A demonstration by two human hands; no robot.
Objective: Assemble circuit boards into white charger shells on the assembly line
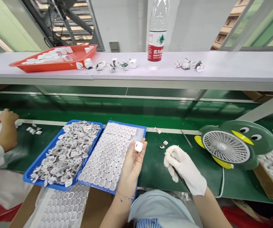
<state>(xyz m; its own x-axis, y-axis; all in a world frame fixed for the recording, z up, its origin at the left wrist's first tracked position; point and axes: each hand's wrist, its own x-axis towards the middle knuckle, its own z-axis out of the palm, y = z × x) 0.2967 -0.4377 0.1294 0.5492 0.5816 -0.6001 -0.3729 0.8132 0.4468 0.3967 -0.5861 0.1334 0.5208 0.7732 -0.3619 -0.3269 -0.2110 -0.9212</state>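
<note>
My left hand [132, 161], bare, holds a small white square plastic case [138, 146] between thumb and fingers. It is raised over the right side of a blue tray [141, 128] filled with rows of white case shells [105, 152]. My right hand [182, 167] wears a white glove and is closed around a slim dark tool, like tweezers [181, 179], mostly hidden by the palm. Beyond its fingertips, small white and black parts [163, 144] lie on the green bench. A second blue tray [35, 166], heaped with small wired white parts [67, 152], stands to the left.
A green duck-shaped fan [223, 147] stands at right, beside a carton of white parts [266, 180]. A thin metal tool [186, 139] lies behind my right hand. On the shelf are a red tray [53, 66] and water bottle [155, 41]. A co-worker's hand [8, 126] is at far left.
</note>
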